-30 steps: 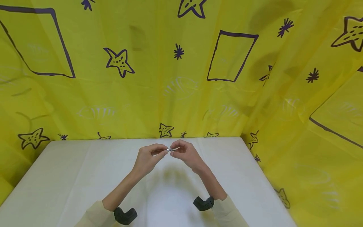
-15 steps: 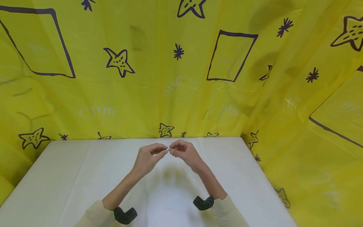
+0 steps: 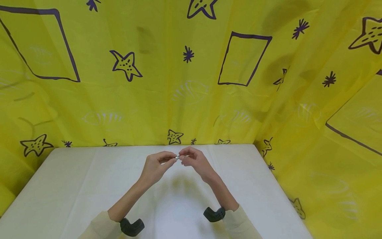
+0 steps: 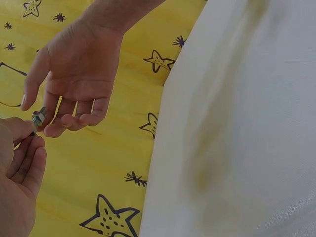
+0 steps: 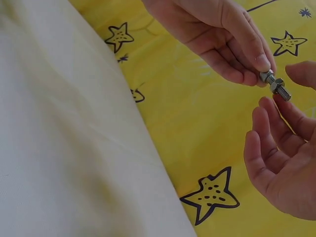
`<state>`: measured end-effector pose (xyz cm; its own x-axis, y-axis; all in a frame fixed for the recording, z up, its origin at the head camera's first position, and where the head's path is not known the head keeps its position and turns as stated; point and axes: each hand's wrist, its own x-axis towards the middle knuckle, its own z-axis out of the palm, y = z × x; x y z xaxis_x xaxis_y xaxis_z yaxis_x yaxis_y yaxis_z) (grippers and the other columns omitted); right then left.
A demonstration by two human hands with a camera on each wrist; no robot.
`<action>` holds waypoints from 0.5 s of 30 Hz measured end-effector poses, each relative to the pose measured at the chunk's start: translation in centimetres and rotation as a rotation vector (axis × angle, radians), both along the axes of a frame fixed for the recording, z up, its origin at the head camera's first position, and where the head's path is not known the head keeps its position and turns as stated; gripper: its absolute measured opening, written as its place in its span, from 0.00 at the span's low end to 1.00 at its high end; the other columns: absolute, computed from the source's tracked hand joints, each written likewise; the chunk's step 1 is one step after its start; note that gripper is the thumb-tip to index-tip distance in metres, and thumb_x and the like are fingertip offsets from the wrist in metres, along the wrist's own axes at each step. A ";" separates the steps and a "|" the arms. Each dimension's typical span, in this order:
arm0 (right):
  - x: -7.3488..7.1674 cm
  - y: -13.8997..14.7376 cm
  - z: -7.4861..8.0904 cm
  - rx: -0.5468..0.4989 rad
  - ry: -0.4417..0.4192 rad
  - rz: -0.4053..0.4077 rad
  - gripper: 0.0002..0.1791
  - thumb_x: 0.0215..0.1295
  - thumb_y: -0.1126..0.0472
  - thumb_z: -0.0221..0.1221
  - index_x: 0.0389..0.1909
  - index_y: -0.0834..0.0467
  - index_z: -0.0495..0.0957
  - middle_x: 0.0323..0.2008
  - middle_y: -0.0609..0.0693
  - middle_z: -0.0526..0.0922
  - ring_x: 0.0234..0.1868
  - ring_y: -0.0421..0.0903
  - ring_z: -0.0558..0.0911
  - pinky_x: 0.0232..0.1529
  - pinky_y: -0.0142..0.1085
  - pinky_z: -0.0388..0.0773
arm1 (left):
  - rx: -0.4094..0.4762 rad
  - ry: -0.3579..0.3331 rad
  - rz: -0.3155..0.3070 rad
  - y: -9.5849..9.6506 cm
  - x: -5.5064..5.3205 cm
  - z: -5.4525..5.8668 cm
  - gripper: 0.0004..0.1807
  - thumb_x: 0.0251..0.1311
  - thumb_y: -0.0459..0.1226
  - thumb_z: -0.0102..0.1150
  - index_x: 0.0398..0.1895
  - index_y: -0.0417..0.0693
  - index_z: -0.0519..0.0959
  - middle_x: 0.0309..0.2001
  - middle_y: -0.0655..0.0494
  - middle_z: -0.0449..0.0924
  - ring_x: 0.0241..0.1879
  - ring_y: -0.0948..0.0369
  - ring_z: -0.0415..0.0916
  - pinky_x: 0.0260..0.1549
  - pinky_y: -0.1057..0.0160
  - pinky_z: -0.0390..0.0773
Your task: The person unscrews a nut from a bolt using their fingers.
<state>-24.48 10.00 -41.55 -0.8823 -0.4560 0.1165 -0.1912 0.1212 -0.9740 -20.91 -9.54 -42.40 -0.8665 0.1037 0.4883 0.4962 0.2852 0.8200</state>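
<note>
My left hand (image 3: 156, 167) pinches the head end of a small metal bolt (image 5: 284, 94) between thumb and fingertips. A hex nut (image 5: 277, 85) sits partway along the bolt's thread, with the threaded tip showing beyond it. My right hand (image 3: 197, 162) is at the tip side, its thumb spread away from the bolt and its index fingertip right at the threaded end. In the left wrist view, the right hand's fingers are loosely bent beside the nut. Both hands are raised, facing each other near the table's far edge.
A white-covered table (image 3: 89, 192) lies below the hands, bearing their soft shadows. Yellow curtain (image 3: 161, 99) with drawn stars and rectangles hangs behind and at the right. Black curved devices (image 3: 132, 227) are worn at both wrists.
The right fingers and thumb shift around the nut and the bolt's end, and the thumb now stands away from it. The left hand keeps its grip in the same place.
</note>
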 end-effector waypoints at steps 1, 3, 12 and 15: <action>0.0 0.0 0.0 0.016 -0.007 -0.009 0.14 0.71 0.60 0.59 0.48 0.67 0.78 0.41 0.56 0.81 0.41 0.54 0.80 0.49 0.43 0.81 | 0.000 -0.001 -0.001 0.0 0.0 0.0 0.06 0.59 0.27 0.68 0.39 0.41 0.87 0.35 0.55 0.87 0.36 0.60 0.85 0.44 0.61 0.84; -0.1 0.0 0.0 0.044 -0.021 -0.023 0.16 0.72 0.56 0.59 0.46 0.67 0.80 0.38 0.55 0.83 0.39 0.52 0.79 0.49 0.44 0.81 | -0.001 -0.001 -0.002 0.0 0.0 0.0 0.06 0.59 0.27 0.68 0.39 0.41 0.87 0.35 0.55 0.87 0.36 0.60 0.85 0.44 0.61 0.84; -0.2 0.0 -0.2 0.024 0.007 0.001 0.09 0.69 0.64 0.61 0.44 0.65 0.80 0.39 0.53 0.84 0.41 0.51 0.81 0.51 0.46 0.80 | 0.004 0.005 -0.011 -0.2 -0.1 0.0 0.06 0.59 0.27 0.68 0.39 0.41 0.87 0.36 0.55 0.87 0.37 0.59 0.85 0.44 0.60 0.84; -0.1 0.0 -0.2 0.007 0.029 0.025 0.10 0.67 0.66 0.63 0.46 0.66 0.79 0.43 0.58 0.82 0.42 0.51 0.83 0.51 0.44 0.80 | 0.006 0.008 -0.007 -0.3 -0.1 -0.1 0.06 0.59 0.27 0.68 0.39 0.41 0.87 0.35 0.55 0.87 0.37 0.59 0.85 0.44 0.60 0.84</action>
